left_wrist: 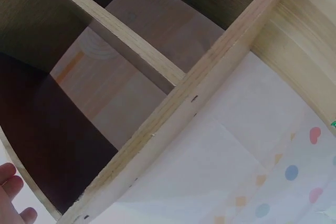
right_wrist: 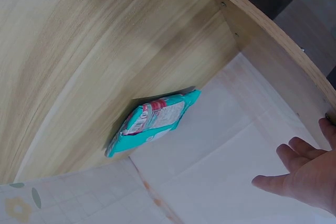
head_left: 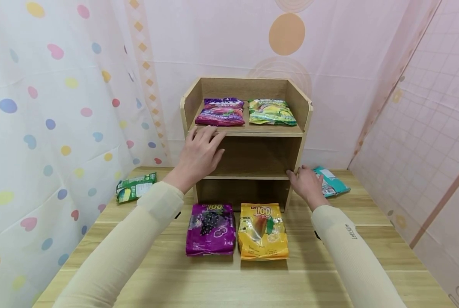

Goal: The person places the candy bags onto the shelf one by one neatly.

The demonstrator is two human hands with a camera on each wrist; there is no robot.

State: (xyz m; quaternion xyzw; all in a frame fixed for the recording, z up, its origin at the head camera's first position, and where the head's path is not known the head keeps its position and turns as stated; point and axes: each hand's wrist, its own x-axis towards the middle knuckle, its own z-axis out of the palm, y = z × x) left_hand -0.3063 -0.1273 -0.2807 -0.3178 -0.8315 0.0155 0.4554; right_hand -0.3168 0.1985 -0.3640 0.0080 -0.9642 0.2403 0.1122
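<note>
A wooden shelf rack (head_left: 252, 177) with stacked levels stands at the back of the table. My left hand (head_left: 200, 152) is at the front of its upper board, fingers loosely bent at the edge below a purple berries candy bag (head_left: 222, 112). Only the fingertips (left_wrist: 13, 184) of that hand show in the left wrist view. At the rack's right side panel, my right hand (head_left: 308, 186) has a fingertip at the front edge; the other fingers (right_wrist: 294, 150) are spread. Right behind this hand lies a teal bag (head_left: 331, 182). Neither hand holds a bag.
A yellow-green candy bag (head_left: 272, 112) lies on the top level. Before the rack lie a purple grape bag (head_left: 211, 231) and a yellow mango bag (head_left: 263, 233). A green bag (head_left: 136, 188) is at the table's left. Patterned curtains (head_left: 60, 107) enclose the table.
</note>
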